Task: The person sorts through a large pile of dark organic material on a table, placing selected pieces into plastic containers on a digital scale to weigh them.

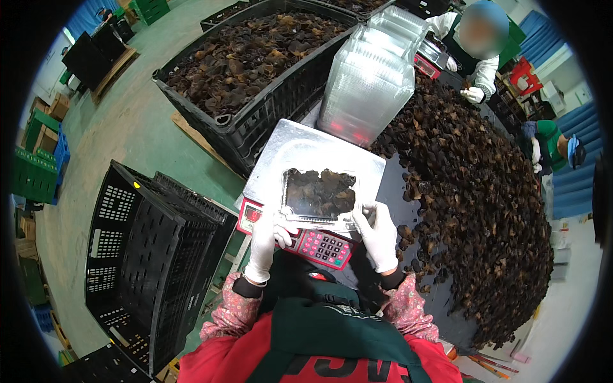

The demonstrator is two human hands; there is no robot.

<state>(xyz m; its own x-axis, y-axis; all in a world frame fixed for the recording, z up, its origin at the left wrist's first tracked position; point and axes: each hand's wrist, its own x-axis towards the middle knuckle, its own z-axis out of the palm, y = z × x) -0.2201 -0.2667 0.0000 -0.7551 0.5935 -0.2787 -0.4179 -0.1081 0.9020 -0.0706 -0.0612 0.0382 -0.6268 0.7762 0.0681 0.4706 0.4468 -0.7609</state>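
Observation:
Between my hands is a clear plastic box (319, 194) of dark brown wood ear mushrooms, over the metal plate of a red weighing scale (325, 249). Whether the box rests on the plate or hangs just above it, I cannot tell. My left hand (263, 246), white-gloved, has its fingers curled at the box's near left corner. At the near right corner my right hand (378, 236), gloved too, pinches the rim between thumb and fingers. Behind the scale rises a tall stack of clear plastic boxes (370, 83).
A large heap of wood ear mushrooms (472, 210) covers the table on the right. At the far left stands a black crate (255, 96) full of them. Black crates (153, 255) lean at my left. Across the table a gloved co-worker (476, 64) works; another person (555, 143) stands farther right.

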